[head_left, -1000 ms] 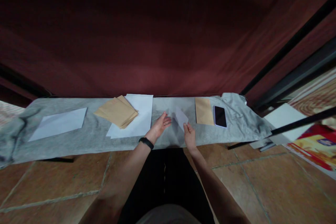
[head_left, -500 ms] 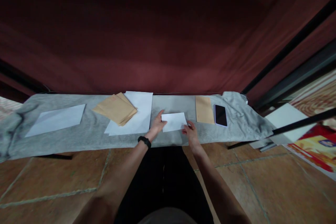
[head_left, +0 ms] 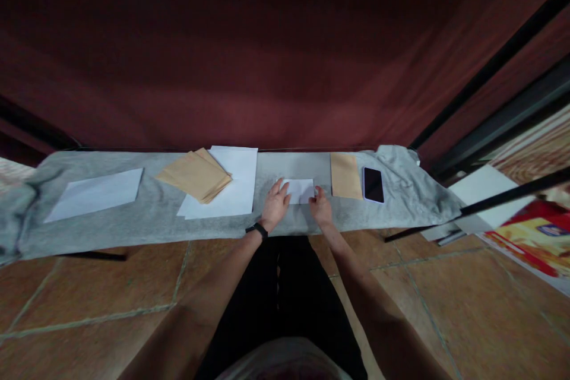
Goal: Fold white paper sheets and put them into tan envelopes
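Note:
A small folded white sheet of paper (head_left: 300,191) lies on the grey cloth in front of me. My left hand (head_left: 275,204) rests at its left end, fingers spread and pressing down on that edge. At the opposite end, my right hand (head_left: 320,208) has its fingers curled and pinches the paper's right edge between thumb and index finger. Further left, several brown envelopes (head_left: 196,177) are piled on larger white sheets (head_left: 238,181). One more brown envelope (head_left: 346,176) lies to the right of my right hand.
A phone (head_left: 373,184) lies right of the single envelope. Another white sheet (head_left: 95,193) is at the far left. The grey cloth (head_left: 160,219) covers a narrow table, wrinkled at both ends. A dark red curtain (head_left: 276,71) hangs behind it, and a printed box (head_left: 534,237) stands at right.
My left hand has shifted right onto the paper and spread its fingers. The paper now looks flatter and shorter from front to back. My right hand has closed in on its right edge.

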`<state>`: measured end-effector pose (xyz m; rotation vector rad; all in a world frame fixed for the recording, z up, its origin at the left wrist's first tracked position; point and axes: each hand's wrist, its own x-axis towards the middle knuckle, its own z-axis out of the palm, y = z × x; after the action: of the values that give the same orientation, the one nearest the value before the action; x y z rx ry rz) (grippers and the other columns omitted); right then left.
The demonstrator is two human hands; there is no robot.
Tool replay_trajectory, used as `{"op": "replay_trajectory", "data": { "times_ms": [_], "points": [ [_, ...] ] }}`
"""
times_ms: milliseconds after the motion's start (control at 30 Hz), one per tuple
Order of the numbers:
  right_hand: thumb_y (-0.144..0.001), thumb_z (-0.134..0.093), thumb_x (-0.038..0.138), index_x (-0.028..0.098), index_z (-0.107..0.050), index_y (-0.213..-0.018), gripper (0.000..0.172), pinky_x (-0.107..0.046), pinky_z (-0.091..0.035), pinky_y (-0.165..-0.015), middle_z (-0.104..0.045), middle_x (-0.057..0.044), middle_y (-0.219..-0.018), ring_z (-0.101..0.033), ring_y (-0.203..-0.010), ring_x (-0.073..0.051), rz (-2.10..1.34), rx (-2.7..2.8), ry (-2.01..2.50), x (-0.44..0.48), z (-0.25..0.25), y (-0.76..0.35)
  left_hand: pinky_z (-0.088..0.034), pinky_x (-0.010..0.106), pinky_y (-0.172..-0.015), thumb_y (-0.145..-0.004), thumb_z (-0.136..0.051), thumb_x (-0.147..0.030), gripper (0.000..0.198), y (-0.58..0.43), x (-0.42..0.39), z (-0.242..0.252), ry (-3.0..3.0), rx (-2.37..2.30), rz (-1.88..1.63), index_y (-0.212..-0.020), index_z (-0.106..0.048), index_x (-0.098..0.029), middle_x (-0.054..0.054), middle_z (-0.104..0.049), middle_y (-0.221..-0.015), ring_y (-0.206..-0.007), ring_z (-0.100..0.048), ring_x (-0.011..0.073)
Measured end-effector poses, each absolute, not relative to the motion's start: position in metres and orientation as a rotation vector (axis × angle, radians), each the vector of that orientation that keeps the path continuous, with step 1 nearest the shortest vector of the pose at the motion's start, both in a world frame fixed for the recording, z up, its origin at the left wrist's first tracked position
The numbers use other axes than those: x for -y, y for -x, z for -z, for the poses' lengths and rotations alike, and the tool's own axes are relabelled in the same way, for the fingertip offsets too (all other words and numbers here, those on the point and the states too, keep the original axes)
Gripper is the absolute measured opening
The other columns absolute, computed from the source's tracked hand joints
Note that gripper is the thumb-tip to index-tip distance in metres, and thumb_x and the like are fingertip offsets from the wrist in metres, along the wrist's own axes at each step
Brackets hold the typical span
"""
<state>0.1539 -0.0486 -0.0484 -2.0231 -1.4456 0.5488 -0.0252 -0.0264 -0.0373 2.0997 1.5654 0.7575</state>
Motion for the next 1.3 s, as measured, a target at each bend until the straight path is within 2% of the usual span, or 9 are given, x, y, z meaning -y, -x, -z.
{"op": "replay_trajectory", "data": {
  "times_ms": [167,367,433,533,633,767,933,1133,1300],
  "points": [
    [-0.096,-0.048,0.016,0.015,-0.053,-0.144,0.048,-0.031,-0.054,-0.082,-0.078,-0.013,-0.105,-0.075,-0.096,-0.025,-0.507,1.493,2.082,0.047,0.042,-0.151,-0.015,0.049,-0.128,-0.101,-0.044,-0.035,0.050,0.022,0.057,0.044,-2.325,-1.414,-0.488,-0.149,-0.050,-0.022,0.009,-0.032,-0.167,-0.157,-0.021,0.0286],
    [-0.099,-0.048,0.024,0.015,-0.053,-0.145,0.047,-0.038,-0.054,-0.088,-0.074,-0.018,-0.115,-0.075,-0.101,-0.030,-0.427,1.569,2.132,0.058,0.033,-0.141,-0.011,0.050,-0.128,-0.101,-0.042,-0.041,0.055,0.032,0.070,0.046,-2.359,-1.489,-0.415,-0.153,-0.045,-0.023,0.009,-0.035,-0.166,-0.157,-0.021,0.0276],
    [-0.098,-0.048,0.022,0.014,-0.053,-0.145,0.048,-0.041,-0.053,-0.092,-0.070,-0.021,-0.123,-0.071,-0.109,-0.032,-0.377,1.624,2.137,0.061,0.030,-0.138,-0.009,0.050,-0.128,-0.101,-0.043,-0.042,0.057,0.032,0.073,0.047,-2.379,-1.489,-0.422,-0.154,-0.044,-0.022,0.010,-0.035,-0.165,-0.157,-0.021,0.0280],
    [-0.096,-0.047,0.018,0.011,-0.054,-0.144,0.048,-0.048,-0.045,-0.105,-0.062,-0.025,-0.136,-0.058,-0.128,-0.036,-0.206,1.780,2.114,0.065,0.031,-0.136,-0.009,0.047,-0.129,-0.101,-0.043,-0.042,0.059,0.028,0.075,0.047,-2.419,-1.390,-0.419,-0.155,-0.043,-0.019,0.011,-0.036,-0.165,-0.157,-0.022,0.0259],
    [-0.101,-0.043,0.022,0.012,-0.054,-0.145,0.047,-0.047,-0.037,-0.115,-0.053,-0.020,-0.151,-0.047,-0.140,-0.031,-0.118,1.978,1.948,0.069,0.038,-0.132,-0.010,0.045,-0.129,-0.100,-0.041,-0.039,0.059,0.023,0.076,0.047,-2.412,-1.351,-0.422,-0.155,-0.041,-0.018,0.011,-0.036,-0.165,-0.156,-0.023,0.0244],
    [-0.107,-0.033,0.029,0.014,-0.052,-0.148,0.047,-0.044,-0.031,-0.121,-0.049,-0.015,-0.156,-0.042,-0.147,-0.023,-0.145,2.185,1.722,0.076,0.054,-0.127,-0.011,0.046,-0.129,-0.099,-0.037,-0.030,0.059,0.021,0.076,0.048,-2.408,-1.349,-0.410,-0.156,-0.039,-0.015,0.012,-0.034,-0.165,-0.157,-0.021,0.0240],
    [-0.107,-0.034,0.036,0.012,-0.045,-0.153,0.053,-0.049,-0.027,-0.123,-0.042,-0.016,-0.160,-0.038,-0.150,-0.026,-0.085,2.167,1.750,0.082,0.065,-0.136,-0.013,0.044,-0.129,-0.099,-0.033,-0.029,0.061,0.026,0.076,0.054,-2.381,-1.436,-0.431,-0.157,-0.035,-0.010,0.015,-0.029,-0.167,-0.157,-0.018,0.0239],
    [-0.106,-0.039,0.038,0.009,-0.041,-0.155,0.057,-0.051,-0.028,-0.122,-0.043,-0.018,-0.159,-0.040,-0.149,-0.030,-0.032,2.110,1.790,0.086,0.068,-0.152,-0.012,0.047,-0.129,-0.099,-0.037,-0.034,0.064,0.018,0.067,0.057,-2.236,-1.615,-0.485,-0.159,-0.032,-0.010,0.015,-0.030,-0.167,-0.158,-0.017,0.0269],
    [-0.105,-0.035,0.028,0.010,-0.042,-0.155,0.053,-0.050,-0.028,-0.122,-0.043,-0.015,-0.159,-0.040,-0.149,-0.029,-0.002,2.121,1.781,0.086,0.070,-0.152,-0.011,0.048,-0.129,-0.100,-0.034,-0.029,0.057,-0.006,0.047,0.051,-2.240,-1.419,-0.501,-0.155,-0.041,-0.013,0.013,-0.033,-0.166,-0.157,-0.021,0.0269]
  ]
}}
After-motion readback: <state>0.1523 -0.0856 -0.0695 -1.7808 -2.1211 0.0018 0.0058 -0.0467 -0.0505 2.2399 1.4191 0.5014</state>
